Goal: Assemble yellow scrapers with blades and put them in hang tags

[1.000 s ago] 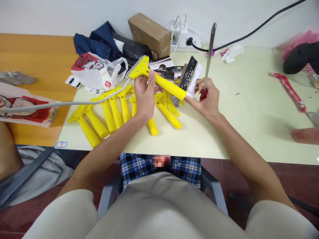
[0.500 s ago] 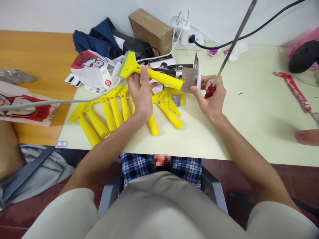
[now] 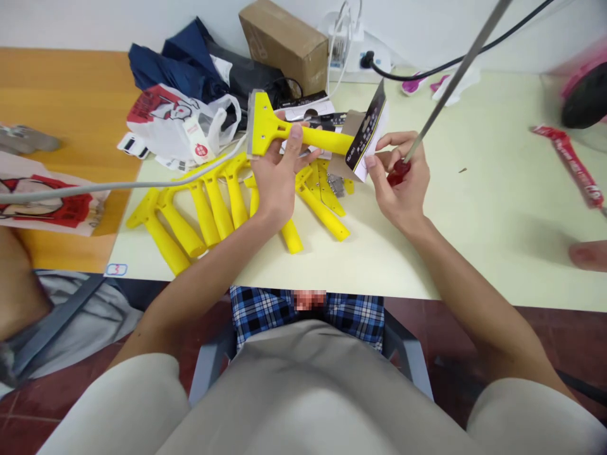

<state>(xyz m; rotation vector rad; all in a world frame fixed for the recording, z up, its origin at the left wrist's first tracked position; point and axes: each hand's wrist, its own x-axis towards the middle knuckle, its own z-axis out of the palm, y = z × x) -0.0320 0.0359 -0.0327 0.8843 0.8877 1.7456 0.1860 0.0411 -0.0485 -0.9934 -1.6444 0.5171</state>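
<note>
The left hand (image 3: 277,180) has its grip closed on a yellow scraper (image 3: 289,129), held level above the surface (image 3: 474,208), blade end to the left. The right hand (image 3: 401,183) grips a red-handled screwdriver (image 3: 443,88), shaft slanting up to the right, while its fingertips pinch a card sleeve (image 3: 363,142) at the scraper's handle end. Directly beneath both grips lies a spread of yellow handles (image 3: 208,205). Beyond them crowd a cardboard box (image 3: 279,41), a plastic bag (image 3: 177,123) and dark cloth (image 3: 190,63). Right of the right grip the surface lies open; its near edge runs below the wrists.
</note>
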